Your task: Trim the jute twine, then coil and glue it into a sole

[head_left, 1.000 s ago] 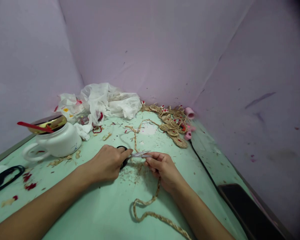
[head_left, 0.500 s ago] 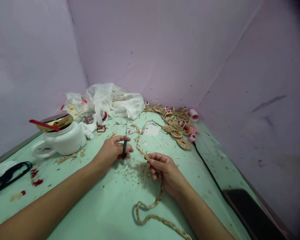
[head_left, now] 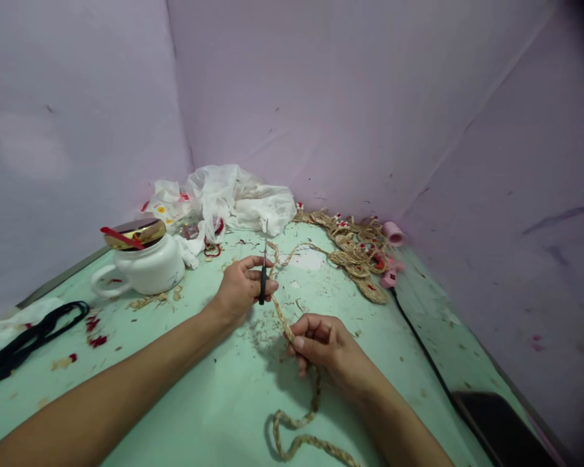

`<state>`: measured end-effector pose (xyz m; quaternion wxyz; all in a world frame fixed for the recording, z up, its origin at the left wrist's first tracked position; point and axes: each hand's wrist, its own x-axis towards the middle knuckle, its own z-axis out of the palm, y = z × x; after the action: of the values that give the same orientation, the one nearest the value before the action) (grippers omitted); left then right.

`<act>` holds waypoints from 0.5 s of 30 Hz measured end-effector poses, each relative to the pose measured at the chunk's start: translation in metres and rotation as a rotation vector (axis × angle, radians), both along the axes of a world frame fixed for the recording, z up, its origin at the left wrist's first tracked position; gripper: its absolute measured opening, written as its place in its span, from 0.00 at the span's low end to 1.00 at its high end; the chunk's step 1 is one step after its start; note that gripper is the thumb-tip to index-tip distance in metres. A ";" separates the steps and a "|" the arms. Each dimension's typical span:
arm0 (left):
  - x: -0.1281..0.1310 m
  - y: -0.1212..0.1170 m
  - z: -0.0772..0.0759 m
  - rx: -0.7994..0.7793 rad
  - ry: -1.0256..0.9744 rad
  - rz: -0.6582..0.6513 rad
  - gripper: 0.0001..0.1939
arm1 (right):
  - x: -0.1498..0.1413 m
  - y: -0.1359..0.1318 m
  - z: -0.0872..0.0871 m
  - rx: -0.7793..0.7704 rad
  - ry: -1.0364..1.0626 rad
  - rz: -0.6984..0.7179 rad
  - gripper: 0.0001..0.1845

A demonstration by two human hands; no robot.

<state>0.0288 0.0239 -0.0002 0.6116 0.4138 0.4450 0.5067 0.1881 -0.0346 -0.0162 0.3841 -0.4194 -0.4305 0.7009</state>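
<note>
In my left hand (head_left: pixel 243 288) are small scissors (head_left: pixel 263 283), their dark handle between thumb and fingers and the thin blades pointing away from me. My right hand (head_left: pixel 326 350) pinches a braided straw-coloured cord (head_left: pixel 280 314) between thumb and fingers. From that pinch the cord runs forward, close by the scissors and the left fingertips; whether the left fingers also hold it I cannot tell. Its other side hangs below my right hand and snakes toward me over the green tabletop (head_left: pixel 189 402). Fibre scraps (head_left: pixel 263 334) lie beneath the hands.
A white mug (head_left: pixel 148 266) with a gold lid (head_left: pixel 135 235) stands left. White plastic bags (head_left: pixel 243 194) are heaped at the back. Coiled woven pieces (head_left: pixel 355 253) lie back right beside a pink device (head_left: pixel 389 279) with a black cord. A dark flat object (head_left: pixel 496 421) is lower right.
The view has shifted left, so the surroundings appear further right. My left hand with the scissors has moved in against the cord. The right hand keeps its pinch, slightly nearer me.
</note>
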 end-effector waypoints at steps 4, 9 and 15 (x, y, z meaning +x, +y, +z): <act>0.007 -0.005 0.000 0.089 0.013 -0.040 0.21 | -0.004 -0.005 0.006 -0.001 0.029 0.072 0.17; 0.011 -0.009 -0.001 0.119 0.040 -0.112 0.20 | -0.009 -0.002 0.003 0.024 0.068 -0.088 0.18; 0.017 -0.013 -0.005 0.118 0.074 -0.132 0.19 | -0.013 -0.004 0.002 0.225 -0.057 -0.205 0.10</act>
<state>0.0458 0.0112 -0.0054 0.6013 0.4959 0.4084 0.4751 0.1747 -0.0386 -0.0139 0.4856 -0.4352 -0.4719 0.5934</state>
